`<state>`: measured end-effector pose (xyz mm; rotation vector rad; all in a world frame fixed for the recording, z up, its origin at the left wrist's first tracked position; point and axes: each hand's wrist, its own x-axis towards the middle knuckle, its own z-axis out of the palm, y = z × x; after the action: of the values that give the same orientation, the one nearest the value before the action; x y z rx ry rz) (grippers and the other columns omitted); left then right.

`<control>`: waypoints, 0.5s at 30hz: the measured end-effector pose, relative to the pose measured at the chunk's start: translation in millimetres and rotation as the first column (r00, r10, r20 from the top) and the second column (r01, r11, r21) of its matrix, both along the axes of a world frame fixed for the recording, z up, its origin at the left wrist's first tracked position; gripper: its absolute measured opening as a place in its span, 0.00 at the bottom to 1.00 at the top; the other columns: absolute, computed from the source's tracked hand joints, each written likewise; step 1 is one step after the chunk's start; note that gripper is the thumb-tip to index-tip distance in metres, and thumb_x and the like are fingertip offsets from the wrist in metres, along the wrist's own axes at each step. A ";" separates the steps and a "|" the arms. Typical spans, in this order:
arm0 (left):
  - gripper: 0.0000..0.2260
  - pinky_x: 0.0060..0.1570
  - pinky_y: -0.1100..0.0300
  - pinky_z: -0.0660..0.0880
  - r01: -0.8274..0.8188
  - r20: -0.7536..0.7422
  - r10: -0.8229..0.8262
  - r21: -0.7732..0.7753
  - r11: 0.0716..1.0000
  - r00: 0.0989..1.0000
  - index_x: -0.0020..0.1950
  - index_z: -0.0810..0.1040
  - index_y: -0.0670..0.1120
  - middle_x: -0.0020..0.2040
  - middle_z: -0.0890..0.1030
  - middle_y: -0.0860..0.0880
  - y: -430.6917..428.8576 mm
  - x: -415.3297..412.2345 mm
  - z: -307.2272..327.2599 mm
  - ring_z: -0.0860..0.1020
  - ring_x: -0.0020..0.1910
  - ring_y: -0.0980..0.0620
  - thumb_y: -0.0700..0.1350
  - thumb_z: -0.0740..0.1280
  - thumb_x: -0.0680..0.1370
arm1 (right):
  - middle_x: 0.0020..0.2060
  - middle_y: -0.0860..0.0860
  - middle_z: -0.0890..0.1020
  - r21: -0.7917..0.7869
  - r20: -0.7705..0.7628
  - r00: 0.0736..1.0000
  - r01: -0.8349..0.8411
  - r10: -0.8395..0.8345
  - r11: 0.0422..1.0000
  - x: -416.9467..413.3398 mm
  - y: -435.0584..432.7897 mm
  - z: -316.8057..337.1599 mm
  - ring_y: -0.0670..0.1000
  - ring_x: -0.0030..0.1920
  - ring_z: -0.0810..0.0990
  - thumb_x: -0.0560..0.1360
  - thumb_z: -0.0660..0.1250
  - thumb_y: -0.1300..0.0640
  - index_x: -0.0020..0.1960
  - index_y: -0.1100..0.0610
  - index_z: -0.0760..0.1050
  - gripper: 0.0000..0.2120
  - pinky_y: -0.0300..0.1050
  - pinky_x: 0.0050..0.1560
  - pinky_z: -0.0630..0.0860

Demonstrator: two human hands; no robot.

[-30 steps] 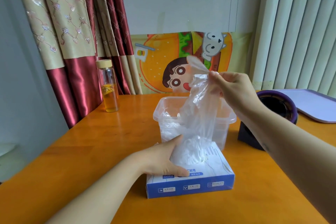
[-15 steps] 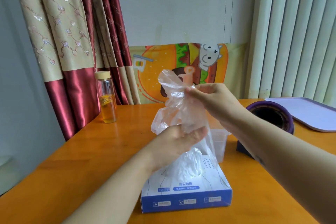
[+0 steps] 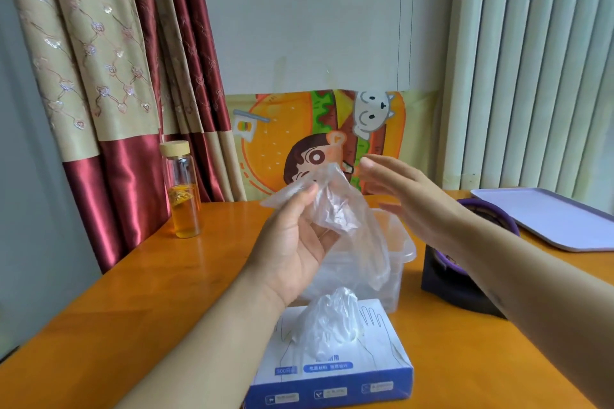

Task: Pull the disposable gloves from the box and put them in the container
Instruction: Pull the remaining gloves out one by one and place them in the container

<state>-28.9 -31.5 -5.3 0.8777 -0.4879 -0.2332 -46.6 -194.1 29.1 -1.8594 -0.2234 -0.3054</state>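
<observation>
My left grip [image 3: 295,242] pinches a crumpled clear glove [image 3: 342,212] above the clear container [image 3: 403,244]; my right grip [image 3: 402,196] hangs just beside it, fingers straight, holding nothing; another glove [image 3: 329,322] sticks up from the blue box [image 3: 332,385] on the orange surface [image 3: 149,292].

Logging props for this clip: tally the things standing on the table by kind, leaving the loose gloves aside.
Bottle: 1
Glove box: 1
Clear container: 1
Tray: 1
Black-and-purple object: 1
Total: 5
</observation>
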 end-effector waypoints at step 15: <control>0.03 0.45 0.56 0.81 -0.424 -0.282 0.361 -0.208 0.882 0.889 0.50 0.75 0.44 0.46 0.82 0.46 1.6 47.5 25.9 0.84 0.45 0.49 0.40 0.61 0.79 | 0.42 0.58 0.75 0.686 -0.318 0.932 0.100 0.174 0.721 13.2 -1.3 -33.7 0.56 0.44 0.77 0.65 0.71 0.41 0.72 0.45 0.59 0.40 0.52 0.46 0.80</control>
<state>18.7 -29.9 20.6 0.6577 -0.1041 0.1047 -33.4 -195.4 -4.7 -1.1145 0.1104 0.0068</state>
